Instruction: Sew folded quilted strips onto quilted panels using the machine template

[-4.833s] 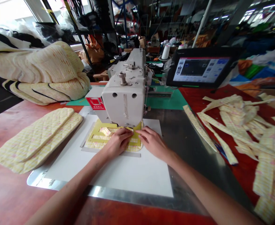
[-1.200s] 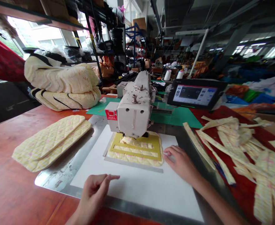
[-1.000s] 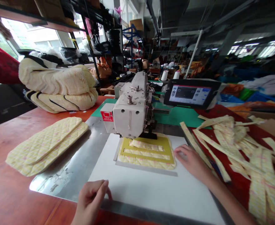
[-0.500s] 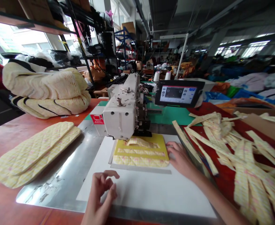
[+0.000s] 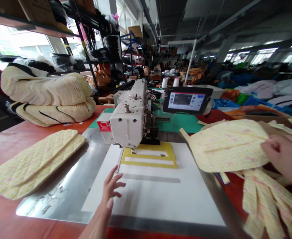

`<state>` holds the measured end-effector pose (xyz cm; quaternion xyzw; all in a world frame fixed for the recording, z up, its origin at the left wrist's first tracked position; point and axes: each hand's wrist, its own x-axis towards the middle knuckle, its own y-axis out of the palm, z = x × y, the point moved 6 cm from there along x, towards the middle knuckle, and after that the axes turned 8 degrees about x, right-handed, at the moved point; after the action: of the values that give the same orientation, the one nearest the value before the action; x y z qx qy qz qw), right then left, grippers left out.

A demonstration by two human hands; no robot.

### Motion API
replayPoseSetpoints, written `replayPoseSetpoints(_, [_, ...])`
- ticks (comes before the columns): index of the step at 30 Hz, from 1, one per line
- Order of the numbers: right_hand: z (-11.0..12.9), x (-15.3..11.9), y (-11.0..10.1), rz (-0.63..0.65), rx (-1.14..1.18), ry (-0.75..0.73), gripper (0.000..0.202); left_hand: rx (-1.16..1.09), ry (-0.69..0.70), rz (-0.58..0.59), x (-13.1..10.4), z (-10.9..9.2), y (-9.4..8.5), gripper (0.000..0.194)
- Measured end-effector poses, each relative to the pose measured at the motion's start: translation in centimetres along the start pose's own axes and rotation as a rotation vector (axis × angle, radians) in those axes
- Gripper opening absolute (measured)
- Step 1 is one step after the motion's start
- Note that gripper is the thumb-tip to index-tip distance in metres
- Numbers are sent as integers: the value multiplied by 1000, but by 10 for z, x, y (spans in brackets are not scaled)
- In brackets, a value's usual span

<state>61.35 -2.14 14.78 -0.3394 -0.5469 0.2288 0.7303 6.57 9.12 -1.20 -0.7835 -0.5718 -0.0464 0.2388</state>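
My right hand grips the right end of an oval yellow checked fabric piece, raised over the fabric strips on the right. Over the white sheet, my left hand hovers with fingers spread and nothing in them. In front of it, a yellow template with cut-out slots lies under the head of the sewing machine. White shows through the slots. Two small dark patches sit at the ends of the upper slot.
Two quilted oval pieces lie overlapped on the left. Behind them rises a tall stack of padded pieces. Loose fabric strips are heaped on the right. A control screen stands beside the machine.
The fabric piece has left the template and moved right in my right hand, so the slots now show white. My left hand has shifted slightly forward and its fingers have spread.
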Motion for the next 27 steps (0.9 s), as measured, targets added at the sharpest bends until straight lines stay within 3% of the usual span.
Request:
replayPoseSetpoints(2, [28, 9, -28, -48, 110, 1, 47, -41, 21, 61, 0, -19, 13, 73])
replayPoseSetpoints(4, [80, 9, -37, 24, 354, -12, 45, -28, 69, 115, 1, -43, 27, 86])
replayPoseSetpoints(7, [186, -7, -20, 312, 739, -17, 36, 79, 183, 130, 5, -74, 46, 117])
replayPoseSetpoints(9, [264, -25, -6, 505, 984, -90, 32, 177, 248, 42, 6, -84, 50, 132])
replayPoseSetpoints(11, [335, -46, 5, 722, 1193, -248, 28, 253, 275, -153, -2, -84, 33, 120])
replayPoseSetpoints(13, [383, -62, 11, 854, 1326, -408, 22, 342, 275, -384, -26, -83, -8, 90])
replayPoseSetpoints(15, [404, -68, 23, 880, 1370, -471, 21, 534, 251, -590, -70, -88, -64, 69])
replayPoseSetpoints(17, [405, -68, 44, 863, 1335, -438, 25, 869, 181, -757, -129, -101, -121, 65])
replayPoseSetpoints(18, [403, -69, 56, 860, 1305, -413, 27, 1053, 132, -799, -160, -108, -144, 66])
replayPoseSetpoints(20, [397, -74, 78, 883, 1247, -380, 31, 1341, -29, -778, -214, -108, -175, 66])
replayPoseSetpoints(22, [390, -81, 94, 902, 1194, -374, 33, 1502, -249, -730, -260, -86, -188, 66])
replayPoseSetpoints(24, [383, -89, 101, 895, 1148, -395, 34, 1528, -441, -646, -290, -47, -186, 59])
replayPoseSetpoints(27, [365, -96, 105, 841, 1104, -456, 34, 1417, -567, -632, -305, -4, -180, 56])
